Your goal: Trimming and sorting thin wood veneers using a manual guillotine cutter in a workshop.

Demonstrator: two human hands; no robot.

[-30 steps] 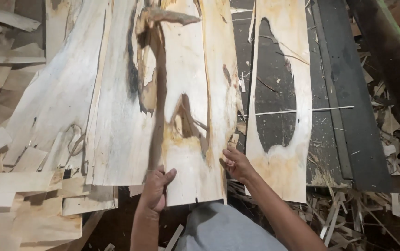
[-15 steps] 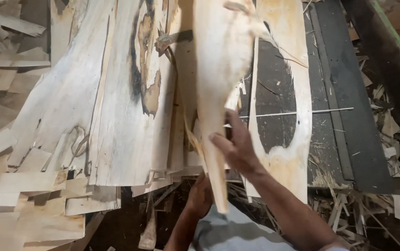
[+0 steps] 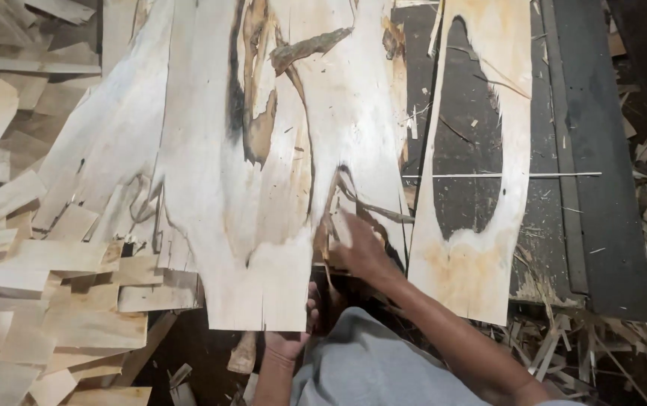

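1. Around: scrap strips (image 3: 30, 256) piled left, holed sheet (image 3: 481, 188) right on a dark board (image 3: 586, 150).
2. Left hand (image 3: 290, 338) grips the thin, pale veneer sheet (image 3: 263, 188) at its bottom edge; the sheet hides its fingers.
3. Right hand (image 3: 361, 248) is closed on a torn splinter at the sheet's split.

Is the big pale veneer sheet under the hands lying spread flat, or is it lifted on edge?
Spread flat: the veneer sheet shows its whole broad face, with the left hand at its near edge.

The left hand (image 3: 287, 342) is mostly hidden under the pale wood sheet (image 3: 263, 195). The sheet's top runs past the frame edge. The right hand's (image 3: 361, 248) fingertips look blurred.
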